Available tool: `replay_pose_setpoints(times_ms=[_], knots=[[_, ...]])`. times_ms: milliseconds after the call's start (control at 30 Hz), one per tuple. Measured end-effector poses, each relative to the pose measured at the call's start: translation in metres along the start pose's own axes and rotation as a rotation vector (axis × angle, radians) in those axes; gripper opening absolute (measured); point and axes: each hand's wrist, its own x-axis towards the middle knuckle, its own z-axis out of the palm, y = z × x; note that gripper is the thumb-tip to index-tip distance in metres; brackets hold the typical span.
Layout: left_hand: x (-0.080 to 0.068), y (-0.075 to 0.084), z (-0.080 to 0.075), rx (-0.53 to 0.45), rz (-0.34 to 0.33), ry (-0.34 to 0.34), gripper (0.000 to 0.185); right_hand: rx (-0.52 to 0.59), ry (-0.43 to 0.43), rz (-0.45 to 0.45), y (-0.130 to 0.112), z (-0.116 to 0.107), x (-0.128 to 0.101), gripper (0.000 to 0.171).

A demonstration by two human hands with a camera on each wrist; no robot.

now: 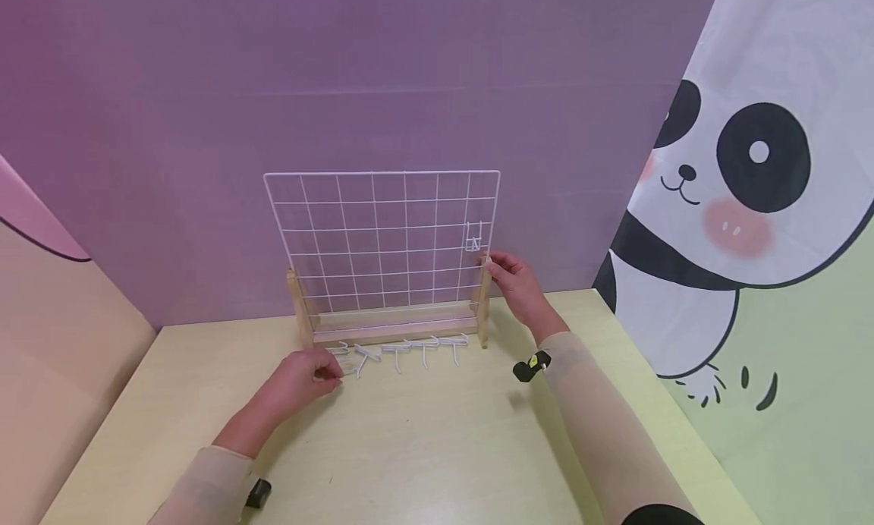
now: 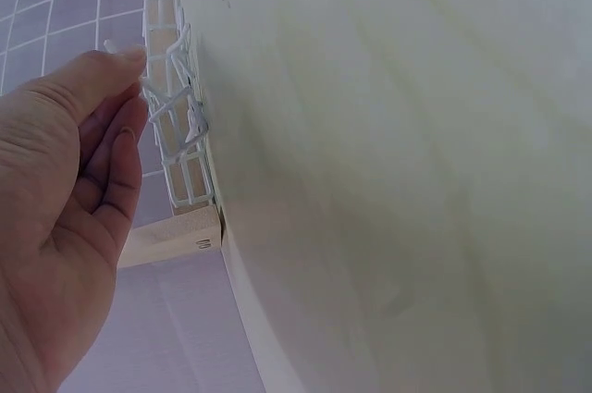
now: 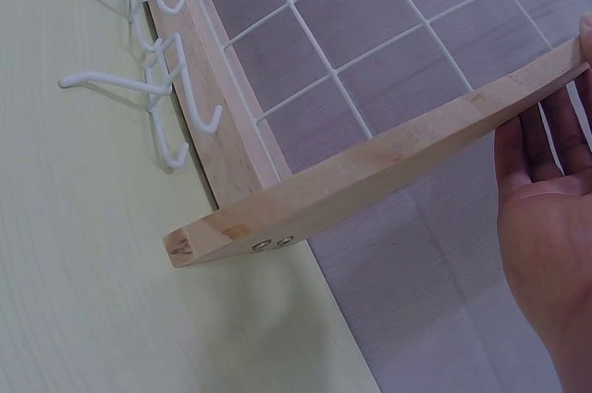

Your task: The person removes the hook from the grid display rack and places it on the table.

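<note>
Left hand (image 1: 305, 377) at lower centre-left of head view, fingers curled, pinching leftmost white wire hook (image 1: 347, 368) between thumb and fingertips; same pinch seen at upper left of left wrist view (image 2: 148, 88). Hook lying on pale tabletop (image 1: 423, 449), just in front of wooden base (image 1: 392, 329), at left end of row of loose hooks (image 1: 423, 349) running rightward across centre of frame. Right hand (image 1: 517, 282) right of centre, fingers wrapped on top of right wooden upright (image 1: 485, 301); in right wrist view palm open behind upright end (image 3: 546, 199), thumb grip only partly visible. White wire grid panel (image 1: 382, 240) upright in base, centre frame. One hook already hung (image 1: 474, 237) at grid's right side, just above right hand. Purple backdrop (image 1: 341, 77) behind.
</note>
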Motion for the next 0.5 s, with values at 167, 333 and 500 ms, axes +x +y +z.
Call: replay_pose_setpoints(times_ms=[167,333,500], knots=[[-0.0007,-0.0021,0.0008,-0.008,0.04,-0.015,0.016,0.002,-0.004,-0.004,0.0004,0.0001,0.0001,0.033],[-0.0003,-0.0031,0.0019,0.006,0.053,-0.017,0.016,0.008,-0.01,-0.002,0.0016,-0.0004,0.0011,0.036],[0.0002,-0.0032,0.0016,0.019,0.04,-0.025,0.016,0.0,-0.015,0.001,0.0045,-0.0028,0.0023,0.037]])
